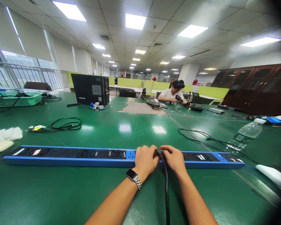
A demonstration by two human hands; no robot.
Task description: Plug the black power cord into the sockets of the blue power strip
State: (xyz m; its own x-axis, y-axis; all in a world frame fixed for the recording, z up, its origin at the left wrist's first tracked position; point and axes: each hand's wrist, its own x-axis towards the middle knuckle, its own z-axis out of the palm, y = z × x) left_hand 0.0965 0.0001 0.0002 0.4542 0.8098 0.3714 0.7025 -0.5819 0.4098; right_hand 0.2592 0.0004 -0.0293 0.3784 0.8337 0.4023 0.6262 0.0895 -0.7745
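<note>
A long blue power strip (70, 162) with black sockets lies across the green table in front of me. Over its middle, my left hand (145, 160) and my right hand (174, 160) meet with fingers closed around a black power plug (160, 154) from either side. The plug is held at the strip's socket face; how deep it sits is hidden by my fingers. From it a thick black cable (167, 193) runs down toward me between my forearms. A watch (134, 177) is on my left wrist.
A computer case (89, 89), blue-and-white gloves (97, 106) and a green basket (25, 99) stand farther back. Coiled cables (65, 124) lie at left. A plastic bottle (245, 134) is at right. Across the table a person (172, 93) handles a dark tool.
</note>
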